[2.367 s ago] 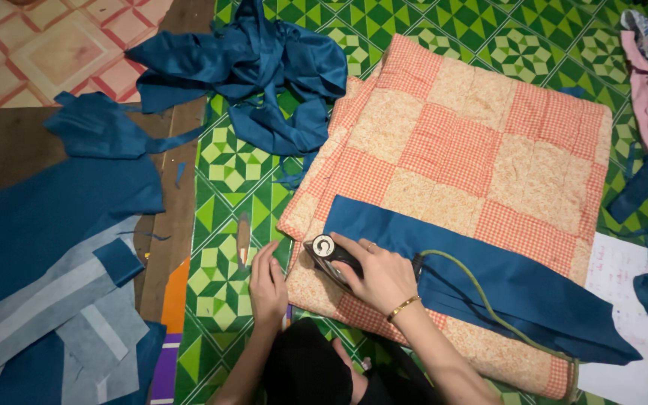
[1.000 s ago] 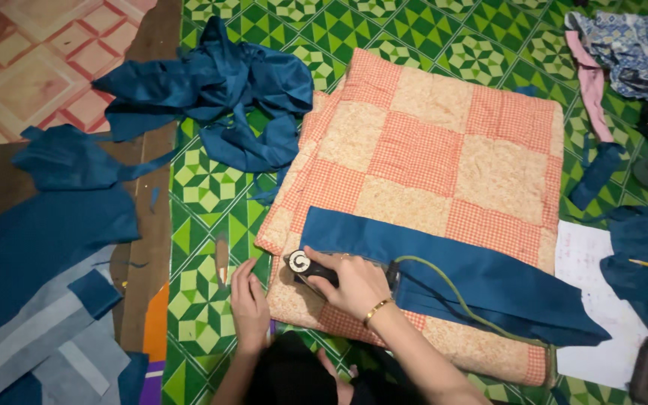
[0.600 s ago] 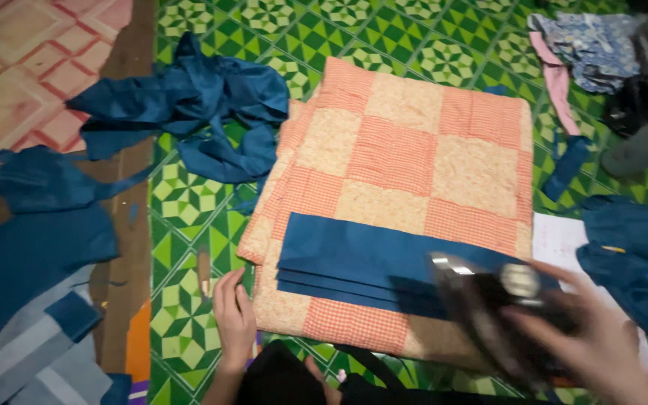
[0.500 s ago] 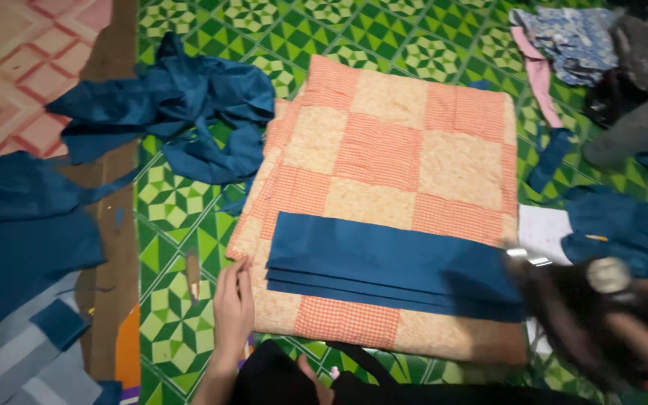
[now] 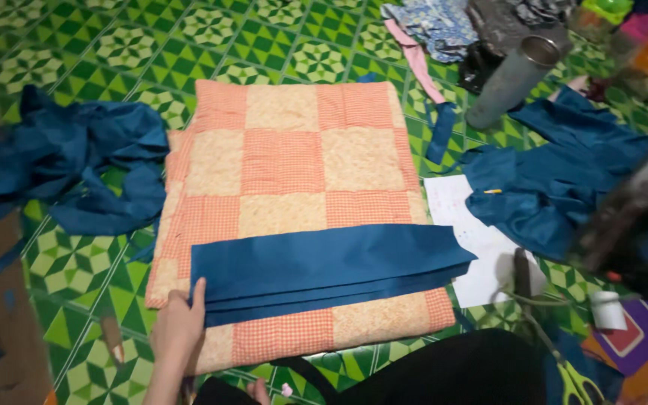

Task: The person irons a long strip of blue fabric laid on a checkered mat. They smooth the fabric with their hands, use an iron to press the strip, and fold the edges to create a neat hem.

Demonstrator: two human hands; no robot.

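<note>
Cloth, paper and metal on a glossy patterned floor

The folded blue strip [image 5: 324, 271] is smooth woven cloth with a faint sheen, lying on a soft, matt, quilted pad [image 5: 294, 172] of orange checked and cream cloth. The left hand [image 5: 179, 330] rests bare on the strip's end. The green floor covering [image 5: 99, 277] looks slick, like vinyl. The white sheet [image 5: 466, 225] is matt paper. The cylinder [image 5: 510, 79] is dull grey metal. The scissors [image 5: 575, 379] have glossy yellow-green plastic handles. The loose blue pieces [image 5: 556, 180] are the same smooth cloth.
</note>
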